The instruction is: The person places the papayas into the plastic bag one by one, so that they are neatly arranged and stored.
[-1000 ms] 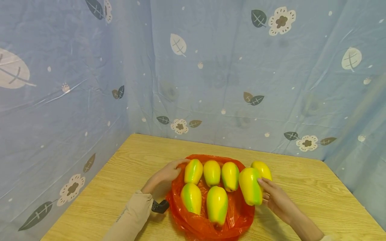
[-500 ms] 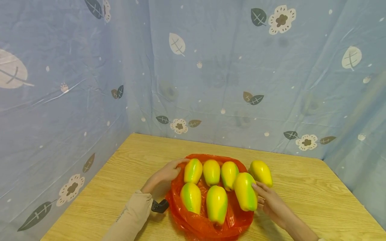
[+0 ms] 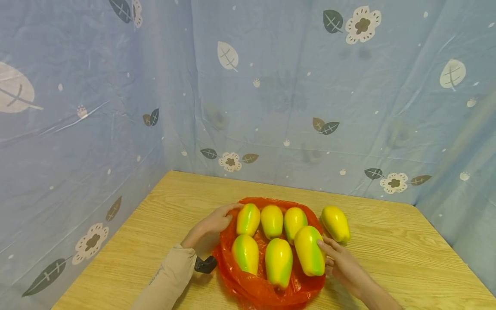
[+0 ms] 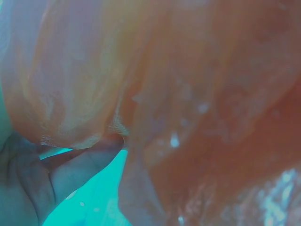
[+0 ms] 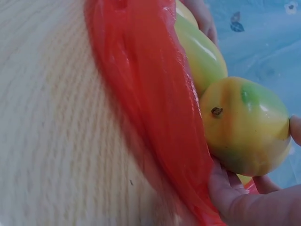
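My right hand point(image 3: 345, 262) grips a yellow-green papaya point(image 3: 310, 252) by its right side, at the right part of an opened red plastic bag point(image 3: 248, 287). In the right wrist view, thumb and fingers lie round this papaya point(image 5: 247, 127), whose stem end faces the camera, close beside the bag's wall point(image 5: 146, 94). My left hand point(image 3: 213, 224) holds the bag's rim at the far left; in the left wrist view its thumb and a finger point(image 4: 84, 167) pinch the plastic. Several more papayas, such as the front one point(image 3: 279, 262), lie inside the bag in two rows.
One loose papaya point(image 3: 335, 223) lies on the wooden table point(image 3: 399, 241), right of the bag. Blue patterned cloth point(image 3: 271, 107) hangs behind the table and along its left side. A black band point(image 3: 205, 265) is on my left wrist.
My right hand has carried its papaya left and toward me, from the bag's right rim to over the bag. The loose papaya behind it now shows fully. The left hand stays put.
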Demonstrator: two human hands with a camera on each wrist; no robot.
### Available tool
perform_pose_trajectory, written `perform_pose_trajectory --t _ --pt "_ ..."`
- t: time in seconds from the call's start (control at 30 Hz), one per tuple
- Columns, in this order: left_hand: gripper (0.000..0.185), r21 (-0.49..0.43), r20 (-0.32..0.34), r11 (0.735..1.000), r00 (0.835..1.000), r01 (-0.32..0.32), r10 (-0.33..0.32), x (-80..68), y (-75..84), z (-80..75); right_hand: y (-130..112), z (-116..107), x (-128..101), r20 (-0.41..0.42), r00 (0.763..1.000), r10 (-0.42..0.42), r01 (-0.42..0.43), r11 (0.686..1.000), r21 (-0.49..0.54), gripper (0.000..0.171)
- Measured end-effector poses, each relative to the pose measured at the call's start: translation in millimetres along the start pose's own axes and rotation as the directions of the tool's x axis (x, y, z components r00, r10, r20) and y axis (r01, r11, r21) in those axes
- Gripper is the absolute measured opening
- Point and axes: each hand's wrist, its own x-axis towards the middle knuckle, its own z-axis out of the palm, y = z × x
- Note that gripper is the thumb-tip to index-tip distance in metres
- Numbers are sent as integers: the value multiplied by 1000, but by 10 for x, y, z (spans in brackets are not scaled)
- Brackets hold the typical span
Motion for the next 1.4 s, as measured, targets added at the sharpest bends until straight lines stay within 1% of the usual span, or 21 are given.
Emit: perform_pose_trajectory --t 0.1,0.2,0.3,0.47,0.53,0.7,0.87,0.97,1.27,1.4 --pt "46 0 -2 1000 1000 -4 4 -1 2 0 0 30 1 -19 999 28 -28 1000 4 79" --pt "46 5 -1 1000 1000 -10 10 -4 6 -1 2 56 -2 -36 999 38 -37 999 7 77" --pt "46 3 -2 1000 1000 -12 12 -7 13 -2 21 70 -14 -26 999 29 -29 1000 6 77" --pt "47 -29 4 1000 1000 1 -1 -13 32 -6 51 86 -34 -9 1000 13 -13 999 35 77" --pt "47 -41 8 999 1000 10 -10 -15 39 -8 60 96 -34 -14 1000 17 -17 999 50 77" --pt "46 -65 21 997 999 31 -30 -26 47 -7 83 106 -35 -20 999 27 -26 999 46 78" --pt "46 -59 24 998 1000 21 -20 -27 43 -8 98 115 -33 -21 999 30 -28 998 47 79" --pt "46 -61 26 998 999 23 -22 -24 45 -12 120 126 -30 -31 999 21 -20 999 33 78" --pt "46 -20 10 1000 1000 1 0 -6 48 -3 170 177 -32 -76 997 5 -7 1000 -25 73" --pt "46 -21 14 1000 1000 3 -2 -4 49 0 188 175 -32 -69 998 -5 2 999 -35 74"
